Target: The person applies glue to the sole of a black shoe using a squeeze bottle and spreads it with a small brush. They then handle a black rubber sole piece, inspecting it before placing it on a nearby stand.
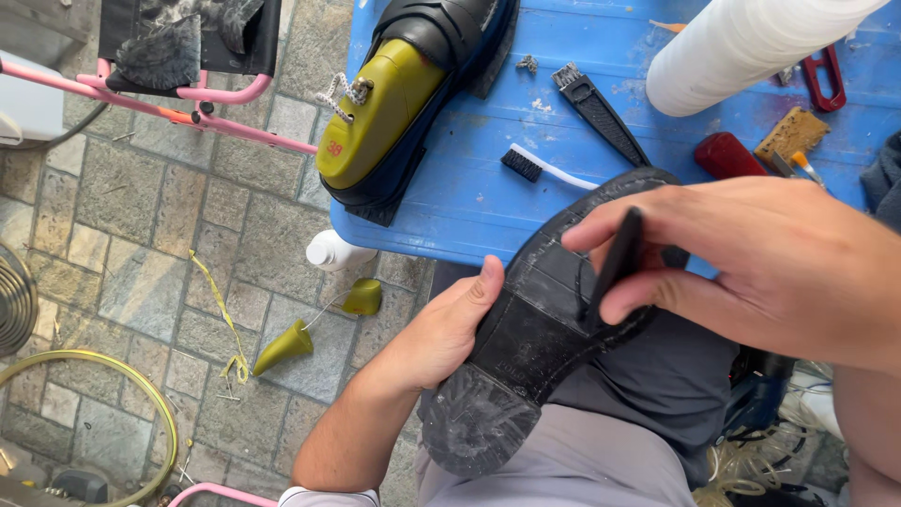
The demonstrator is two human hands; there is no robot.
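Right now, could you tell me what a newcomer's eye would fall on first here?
Probably the black shoe held sole-up across the person's lap, with the left hand cupping its side and the right hand pressing a slim black tool to the sole. Next, the olive-yellow shoe last inside a black shoe on the blue table, near a white-handled brush.

Both of the person's hands are bare, with no gloves, rings or watch showing. The left hand (449, 324) leads back to a bare forearm that ends in the edge of a short white sleeve (328, 496) near the elbow. The right hand (760, 258) has short, trimmed nails and a bare forearm behind it. Below the hands, the lap is covered by a dark grey apron (657, 385) over light grey trousers (582, 465).
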